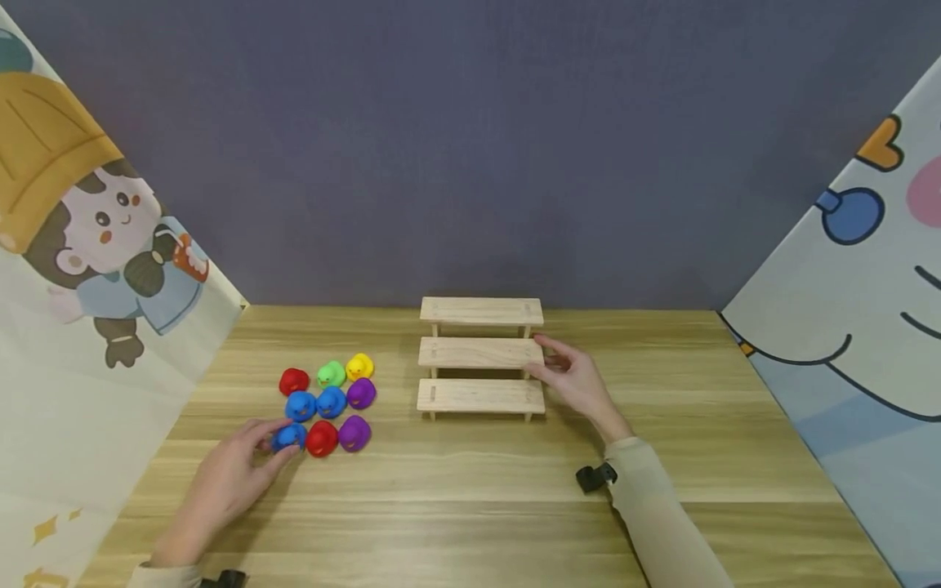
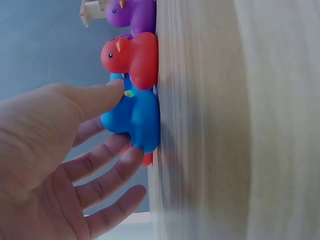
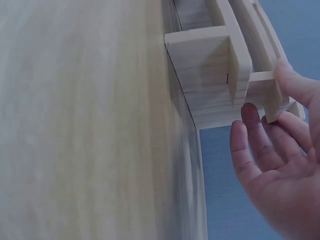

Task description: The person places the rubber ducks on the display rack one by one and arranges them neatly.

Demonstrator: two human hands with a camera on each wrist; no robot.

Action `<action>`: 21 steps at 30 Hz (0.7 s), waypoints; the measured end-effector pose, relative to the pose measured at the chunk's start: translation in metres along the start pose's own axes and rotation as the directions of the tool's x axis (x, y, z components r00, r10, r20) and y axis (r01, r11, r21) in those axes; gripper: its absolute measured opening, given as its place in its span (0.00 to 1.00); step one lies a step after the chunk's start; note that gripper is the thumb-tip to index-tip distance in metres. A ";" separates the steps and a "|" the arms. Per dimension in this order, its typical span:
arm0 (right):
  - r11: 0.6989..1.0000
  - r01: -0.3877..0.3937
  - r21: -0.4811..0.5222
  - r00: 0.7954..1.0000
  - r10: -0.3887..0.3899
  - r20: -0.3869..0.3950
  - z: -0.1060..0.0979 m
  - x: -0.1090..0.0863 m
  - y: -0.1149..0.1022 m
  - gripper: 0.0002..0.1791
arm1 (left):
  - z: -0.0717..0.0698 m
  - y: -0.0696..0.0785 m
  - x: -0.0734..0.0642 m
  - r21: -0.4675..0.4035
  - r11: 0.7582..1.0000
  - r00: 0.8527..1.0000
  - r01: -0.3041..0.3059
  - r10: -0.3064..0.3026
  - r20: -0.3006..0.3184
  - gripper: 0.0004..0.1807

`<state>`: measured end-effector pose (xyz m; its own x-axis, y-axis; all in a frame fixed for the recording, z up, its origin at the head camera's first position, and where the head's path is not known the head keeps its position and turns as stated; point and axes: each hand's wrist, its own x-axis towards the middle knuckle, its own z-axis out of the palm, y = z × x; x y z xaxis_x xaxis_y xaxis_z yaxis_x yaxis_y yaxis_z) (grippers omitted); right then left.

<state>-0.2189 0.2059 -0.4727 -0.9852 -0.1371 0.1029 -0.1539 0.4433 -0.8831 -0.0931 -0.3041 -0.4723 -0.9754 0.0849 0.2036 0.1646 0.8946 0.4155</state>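
At the front left corner of a group of small rubber ducks, my left hand (image 1: pixel 234 474) pinches a blue rubber duck (image 1: pixel 289 438) between thumb and fingers. The left wrist view has that blue duck (image 2: pixel 144 120) low by the tabletop, right beside a red duck (image 2: pixel 142 60). My right hand (image 1: pixel 581 390) is at the right end of a three-step wooden stand (image 1: pixel 478 353), gripping its middle step. In the right wrist view the thumb lies on that step of the stand (image 3: pixel 200 55), with fingers around its end.
Other ducks stand close together: red (image 1: pixel 321 439), purple (image 1: pixel 355 434), blue (image 1: pixel 331 402), green (image 1: pixel 332 374) and yellow (image 1: pixel 360 367). A dark panel (image 1: pixel 470 163) rises behind the wooden table (image 1: pixel 456 506). Printed cartoon panels flank both sides.
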 end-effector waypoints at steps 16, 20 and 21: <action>0.995 -0.040 0.092 0.999 0.039 0.018 0.003 0.002 0.006 0.36 | 0.002 0.010 0.003 0.058 0.997 0.998 0.052 -0.050 -0.025 0.24; 0.995 -0.053 0.086 0.998 0.051 0.021 0.003 0.003 0.007 0.37 | 0.002 0.011 0.005 0.065 0.996 0.997 0.067 -0.065 -0.030 0.24; 0.995 -0.054 0.086 0.998 0.053 0.022 0.003 0.003 0.008 0.37 | 0.002 0.012 0.005 0.069 0.995 0.997 0.070 -0.067 -0.035 0.24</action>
<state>-0.2226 0.2065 -0.4803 -0.9900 -0.1331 0.0460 -0.0929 0.3720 -0.9236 -0.0960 -0.2923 -0.4688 -0.9785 0.0088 0.2063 0.0857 0.9263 0.3669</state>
